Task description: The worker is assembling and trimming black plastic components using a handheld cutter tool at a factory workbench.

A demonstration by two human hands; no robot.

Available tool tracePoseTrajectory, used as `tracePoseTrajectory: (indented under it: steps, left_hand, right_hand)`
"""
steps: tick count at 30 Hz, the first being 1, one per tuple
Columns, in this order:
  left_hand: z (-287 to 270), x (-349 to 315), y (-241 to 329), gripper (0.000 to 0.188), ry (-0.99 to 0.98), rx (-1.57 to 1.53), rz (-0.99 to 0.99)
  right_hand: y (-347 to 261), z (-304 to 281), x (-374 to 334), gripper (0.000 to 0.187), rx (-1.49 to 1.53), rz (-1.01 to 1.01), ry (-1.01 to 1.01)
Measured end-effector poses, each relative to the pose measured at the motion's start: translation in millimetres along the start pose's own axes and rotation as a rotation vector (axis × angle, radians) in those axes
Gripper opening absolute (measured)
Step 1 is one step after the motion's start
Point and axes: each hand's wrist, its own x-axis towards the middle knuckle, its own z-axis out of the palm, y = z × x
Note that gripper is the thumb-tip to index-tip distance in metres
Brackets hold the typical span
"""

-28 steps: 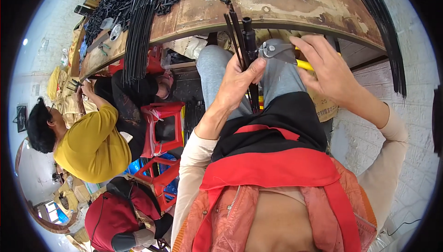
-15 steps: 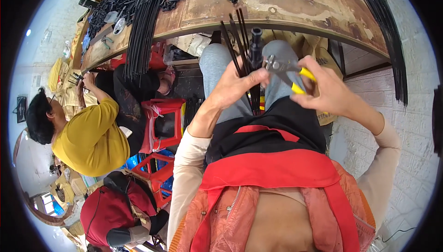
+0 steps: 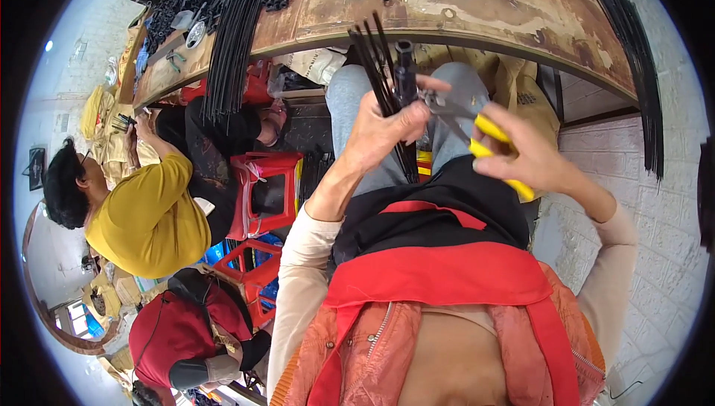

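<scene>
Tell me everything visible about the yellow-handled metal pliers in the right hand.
The grey metal pliers with yellow handles are gripped in the bare right hand. The handle covering looks like plastic or rubber; the handles stand apart, one end jutting out below the palm. The tool slants, its metal head toward the picture's upper left, beside the black tubular piece at the left hand. Blur hides whether the jaws are open or touch anything.
</scene>
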Motion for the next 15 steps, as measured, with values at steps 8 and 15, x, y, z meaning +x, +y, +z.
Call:
tracePoseTrajectory:
  steps: [8, 15]
  left_hand:
    - [-8.0, -2.7, 2.2, 0.042, 0.022, 0.01, 0.056]
    - [-5.1, -1.5, 1.3, 0.041, 0.033, 0.082, 0.093]
  right_hand:
    - [-11.2, -10.6, 3.8, 0.031, -0.205, -0.195, 0.053]
    - [3.7, -4.3, 8.0, 0.042, 0.0, -0.103, 0.123]
